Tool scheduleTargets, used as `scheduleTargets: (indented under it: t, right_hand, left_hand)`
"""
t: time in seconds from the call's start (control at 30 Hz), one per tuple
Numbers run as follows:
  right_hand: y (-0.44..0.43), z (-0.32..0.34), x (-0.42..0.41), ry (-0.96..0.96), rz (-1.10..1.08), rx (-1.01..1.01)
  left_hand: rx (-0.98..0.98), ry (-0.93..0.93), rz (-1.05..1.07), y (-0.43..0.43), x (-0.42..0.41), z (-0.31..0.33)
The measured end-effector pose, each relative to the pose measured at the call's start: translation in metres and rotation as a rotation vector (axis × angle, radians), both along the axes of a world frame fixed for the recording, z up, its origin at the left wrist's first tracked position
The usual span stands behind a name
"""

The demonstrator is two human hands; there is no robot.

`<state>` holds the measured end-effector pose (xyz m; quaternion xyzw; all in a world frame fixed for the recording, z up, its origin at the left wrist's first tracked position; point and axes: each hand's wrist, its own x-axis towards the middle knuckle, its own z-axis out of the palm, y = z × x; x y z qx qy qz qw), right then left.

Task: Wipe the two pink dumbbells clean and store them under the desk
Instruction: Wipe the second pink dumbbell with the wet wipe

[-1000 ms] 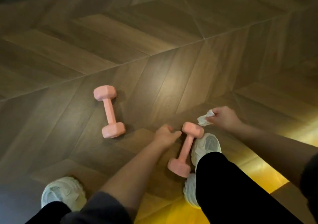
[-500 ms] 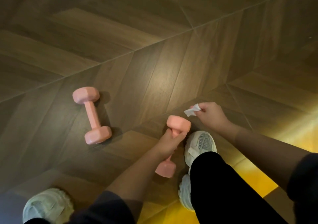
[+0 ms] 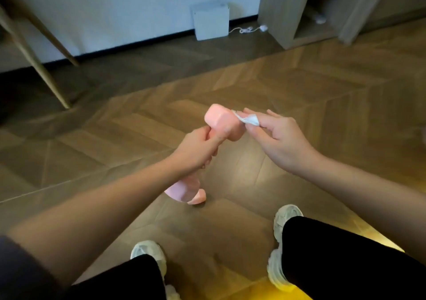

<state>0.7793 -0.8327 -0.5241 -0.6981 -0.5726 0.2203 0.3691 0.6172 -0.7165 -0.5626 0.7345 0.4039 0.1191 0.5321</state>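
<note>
My left hand (image 3: 198, 152) grips the handle of a pink dumbbell (image 3: 222, 122) and holds it up above the wooden floor, tilted, with one head up and the other head (image 3: 182, 189) down below my wrist. My right hand (image 3: 279, 138) pinches a small white wipe (image 3: 250, 118) against the edge of the upper head. A further bit of pink (image 3: 200, 197) shows low behind the lower head, near the floor. I cannot tell whether it is the second dumbbell.
Slanted wooden furniture legs (image 3: 34, 53) stand at the left by the wall. A white box (image 3: 211, 20) with a white cable (image 3: 247, 29) sits against the wall at the back. A grey open shelf unit (image 3: 276, 11) is at the back right. My white shoes (image 3: 285, 216) are below.
My left hand has lifted the dumbbell off the floor to mid-air, and my right hand has brought the wipe onto its upper head. The view has tilted up from the floor to the wall.
</note>
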Motion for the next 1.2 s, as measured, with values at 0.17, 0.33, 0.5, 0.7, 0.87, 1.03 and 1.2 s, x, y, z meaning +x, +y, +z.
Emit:
scheduleTargets:
  t: [0.17,0.33,0.5,0.7,0.87,1.03,1.2]
  right_hand:
    - [-0.013,0.04,-0.053,0.127,0.01,0.004]
    - [-0.024,0.034,-0.081,0.116,0.07,0.007]
    - [-0.022,0.012,-0.083,0.17,0.074,-0.066]
    - [-0.027,-0.005,-0.084,0.181,0.07,0.066]
    - [-0.025,-0.01,-0.082,0.22,0.065,0.067]
    - [-0.02,-0.012,-0.077,0.329,0.022,0.031]
    - [-0.025,-0.012,-0.077,0.391,0.052,0.062]
  left_hand:
    - [0.09,-0.064,0.098,-0.032,-0.06,0.057]
    - [0.113,-0.078,0.184,-0.06,-0.086,0.05]
    - [0.113,-0.116,0.244,-0.068,-0.091,0.031]
    - [0.078,-0.226,0.32,-0.063,-0.088,0.019]
    - [0.115,-0.166,0.334,-0.059,-0.085,0.01]
    - [0.076,-0.195,0.269,-0.067,-0.08,0.004]
    - [0.061,-0.212,0.229,-0.069,-0.083,0.005]
